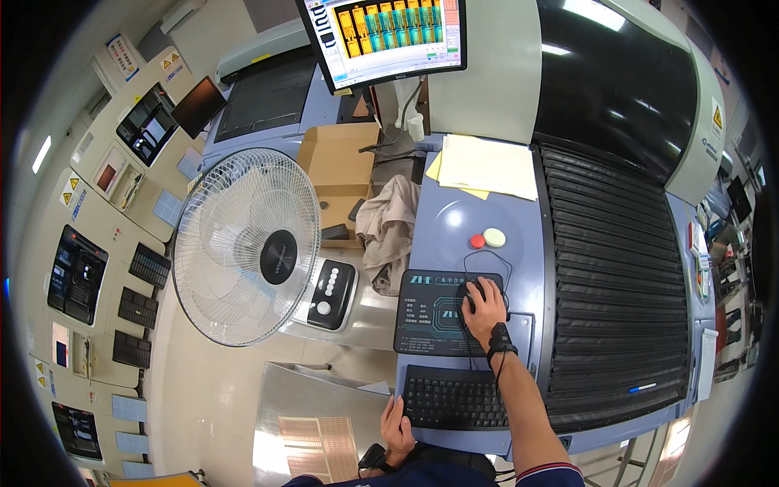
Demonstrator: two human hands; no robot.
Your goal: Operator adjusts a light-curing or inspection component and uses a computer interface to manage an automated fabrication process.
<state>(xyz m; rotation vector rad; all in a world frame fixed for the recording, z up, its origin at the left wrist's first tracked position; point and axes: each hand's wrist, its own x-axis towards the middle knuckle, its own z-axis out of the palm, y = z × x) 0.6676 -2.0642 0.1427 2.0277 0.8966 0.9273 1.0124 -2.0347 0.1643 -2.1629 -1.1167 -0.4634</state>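
My right hand [487,306] lies over a black computer mouse [468,302], fingers curved around it, on a dark printed mouse pad [422,329]. The mouse's thin cable loops up beyond the pad. My left hand [398,428] rests at the left edge of a black keyboard [450,398], holding nothing that I can see, its fingers stretched forward along the blue-grey desk edge. Both wrists wear black bands. Above the desk, a monitor [388,36] displays rows of yellow and teal shapes.
Red and pale round buttons [493,237] sit beyond the pad, with yellow papers [487,166] behind them. A black ribbed cover [613,284] with a pen [642,389] lies right. Leftward stand a fan [247,247], a cardboard box [337,158], crumpled cloth [388,223] and a copper-coloured panel [318,446].
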